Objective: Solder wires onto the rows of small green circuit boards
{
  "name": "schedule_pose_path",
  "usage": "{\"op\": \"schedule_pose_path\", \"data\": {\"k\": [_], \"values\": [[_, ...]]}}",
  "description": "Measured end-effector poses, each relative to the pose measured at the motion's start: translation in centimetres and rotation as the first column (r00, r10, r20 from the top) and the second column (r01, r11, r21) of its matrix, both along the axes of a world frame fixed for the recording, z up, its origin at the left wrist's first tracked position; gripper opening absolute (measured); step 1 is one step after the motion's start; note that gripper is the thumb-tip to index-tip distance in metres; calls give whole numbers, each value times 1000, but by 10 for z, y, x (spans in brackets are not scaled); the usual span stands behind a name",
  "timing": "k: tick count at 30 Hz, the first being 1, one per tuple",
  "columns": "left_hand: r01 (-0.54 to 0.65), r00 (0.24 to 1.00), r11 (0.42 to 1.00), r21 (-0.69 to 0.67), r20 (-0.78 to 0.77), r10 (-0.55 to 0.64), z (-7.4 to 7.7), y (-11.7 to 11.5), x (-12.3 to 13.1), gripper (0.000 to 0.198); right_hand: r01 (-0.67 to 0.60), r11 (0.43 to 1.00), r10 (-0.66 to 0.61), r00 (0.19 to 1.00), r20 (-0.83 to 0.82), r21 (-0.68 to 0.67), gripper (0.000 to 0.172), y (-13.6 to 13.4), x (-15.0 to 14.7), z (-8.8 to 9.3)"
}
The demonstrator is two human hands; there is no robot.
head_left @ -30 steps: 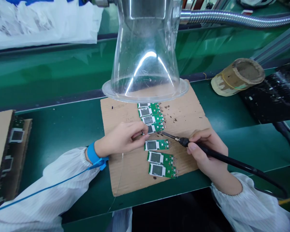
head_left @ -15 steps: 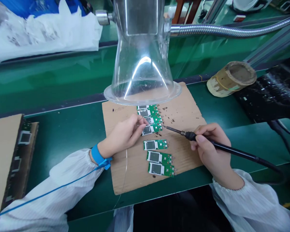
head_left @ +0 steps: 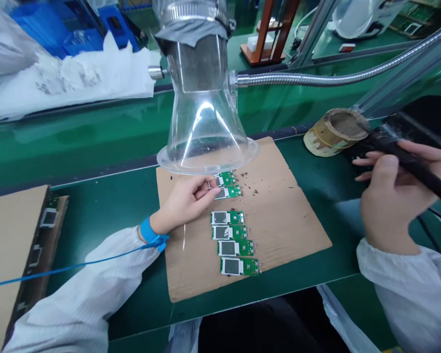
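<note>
My left hand [head_left: 189, 198], closed in a pinch, is at the left end of the far green circuit boards [head_left: 232, 191] and partly covers them. From it hangs a thin, shiny solder wire [head_left: 184, 238]; its end at the fingertips is hard to make out. Nearer to me, several more circuit boards [head_left: 248, 266] with grey screens lie in a column on the cardboard sheet [head_left: 286, 215]. My right hand [head_left: 397, 196] is wrapped round the black handle of a soldering iron [head_left: 407, 157], off to the right beside the bamboo pot [head_left: 329, 137]. The iron's tip is indistinct against the dark background.
A clear fume hood [head_left: 206, 127] hangs over the cardboard's far edge, with a flexible metal arm [head_left: 305, 79] running right. At left, boards lie between cardboard layers [head_left: 14, 240]. A blue wrist strap [head_left: 149, 230] trails its cord leftward. Dark scraps dot the cardboard.
My right hand has carried the soldering iron from the boards to the right, beside the bamboo pot. One more board lies in the near group. The view has shifted.
</note>
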State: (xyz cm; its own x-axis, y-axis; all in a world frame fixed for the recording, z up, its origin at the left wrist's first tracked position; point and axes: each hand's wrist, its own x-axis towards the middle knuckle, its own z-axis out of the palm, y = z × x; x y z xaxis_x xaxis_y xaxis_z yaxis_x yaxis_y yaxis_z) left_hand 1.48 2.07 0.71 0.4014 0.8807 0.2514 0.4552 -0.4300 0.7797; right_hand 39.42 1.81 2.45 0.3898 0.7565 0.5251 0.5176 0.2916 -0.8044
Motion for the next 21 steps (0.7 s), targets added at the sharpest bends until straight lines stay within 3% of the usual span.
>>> {"op": "schedule_pose_path", "data": {"k": [2, 5, 11, 14, 21], "values": [[61, 997, 996, 63, -42, -59, 1, 10, 1, 11, -57, 998, 57, 998, -10, -1, 26, -12, -22, 1], [178, 983, 976, 127, -69, -171, -2, 17, -4, 11, -184, 969, 181, 983, -32, -166, 32, -38, -58, -7], [244, 968, 966, 85, -71, -239, -8, 15, -20, 9, -477, 842, 489, 872, -16, -253, 22, -63, -88, -37], [277, 959, 958, 71, -89, -270, -8, 14, -19, 10, -490, 819, 491, 868, -77, -298, 17, -60, -89, -40], [294, 948, 955, 44, -145, -285, -7, 13, -17, 9, -495, 802, 517, 855, -26, -334, 14, -55, -94, -31]]}}
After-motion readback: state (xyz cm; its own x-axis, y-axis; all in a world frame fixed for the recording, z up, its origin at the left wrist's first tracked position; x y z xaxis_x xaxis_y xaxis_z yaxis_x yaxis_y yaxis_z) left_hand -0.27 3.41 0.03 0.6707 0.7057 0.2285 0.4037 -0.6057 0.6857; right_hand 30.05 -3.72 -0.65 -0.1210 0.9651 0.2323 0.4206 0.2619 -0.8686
